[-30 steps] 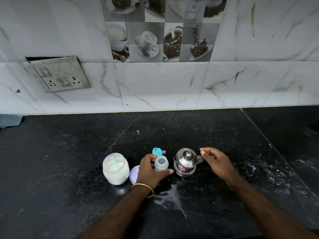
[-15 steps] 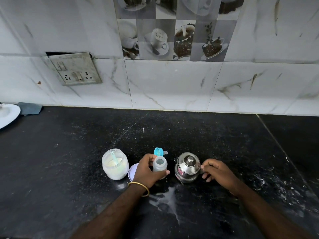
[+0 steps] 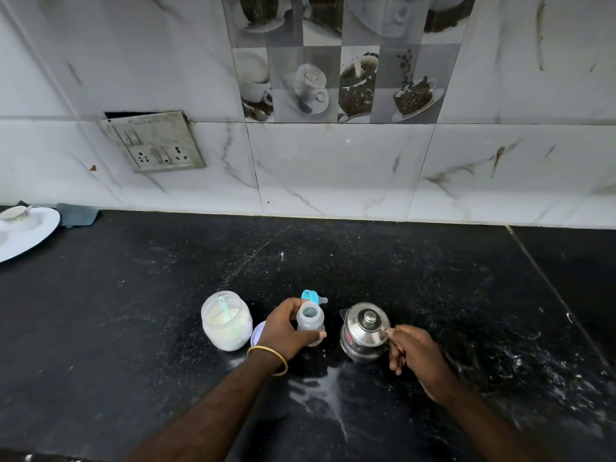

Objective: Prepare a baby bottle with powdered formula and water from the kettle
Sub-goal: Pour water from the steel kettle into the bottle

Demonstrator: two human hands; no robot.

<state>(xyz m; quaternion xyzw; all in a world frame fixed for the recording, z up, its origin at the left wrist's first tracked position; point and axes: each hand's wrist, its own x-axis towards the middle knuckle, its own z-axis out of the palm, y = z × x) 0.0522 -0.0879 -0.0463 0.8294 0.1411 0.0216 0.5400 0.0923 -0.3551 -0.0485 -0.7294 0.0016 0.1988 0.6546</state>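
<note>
Gripping now: the left hand [image 3: 286,331] is wrapped around the open baby bottle [image 3: 310,317], thumb across its near side and fingers curled behind it.
Bottle: upright on the black bench [image 3: 133,311], cap off, mouth facing up, between the jar and the kettle; its lower part is hidden by the thumb.
Right hand: the right hand [image 3: 416,353] is closed around the handle on the right side of the steel kettle [image 3: 365,331], fingers curled in, thumb near the rim of the lid.
Kettle: upright, lid on with a round knob on top, spout pointing left toward the bottle; whether its base touches the bench or is just clear of it cannot be told.
Bottle cap: a blue ring with a teat [image 3: 314,297] lies on the bench just behind the bottle.
Formula jar: a clear powder jar [image 3: 226,320] stands open to the left of the left hand, partly filled with white powder, a pale blue scoop [image 3: 224,306] standing in it.
Jar lid: a white lid [image 3: 257,332] lies flat between the jar and the left hand, mostly hidden by the hand.
Wrist: a gold bangle [image 3: 268,356] sits on the left wrist.
Bench surface: white spilled powder [image 3: 323,391] streaks the bench in front of the bottle and kettle.
Far left: a white plate [image 3: 30,235] sits at the edge of the view.
Wall: a switch plate [image 3: 153,141] is set in the marbled tiles.
</note>
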